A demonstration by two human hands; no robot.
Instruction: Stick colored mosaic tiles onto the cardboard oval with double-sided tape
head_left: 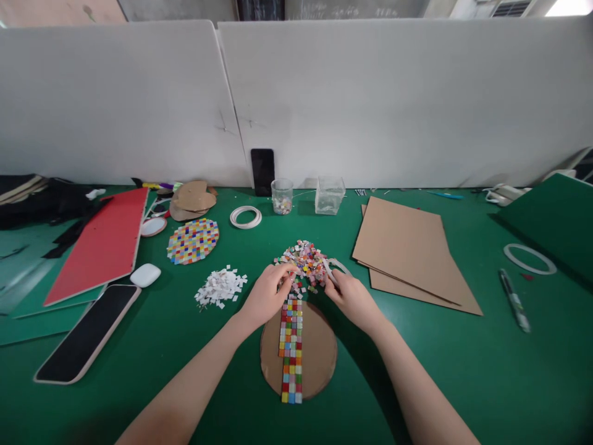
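Observation:
My left hand (271, 293) is at the left edge of a pile of small coloured mosaic tiles (303, 256), its thumb and fingertips pinched together. Whatever lies in that pinch is too small to make out. At the pile's right side my right hand (352, 300) is closed on a slim white strip-like object (328, 268); its kind is unclear. Between my forearms lies a round cardboard disc (319, 352). Rows of coloured square tiles (291, 352) form a band down its left-middle part, reaching the near edge.
White paper squares (221, 287) are heaped at the left, near a tile-covered disc (193, 241). Behind stand a clear cup (282, 196), a clear square box (330, 196) and an upright phone (262, 172). Cardboard sheets (403, 241) and a pen (514, 301) lie right.

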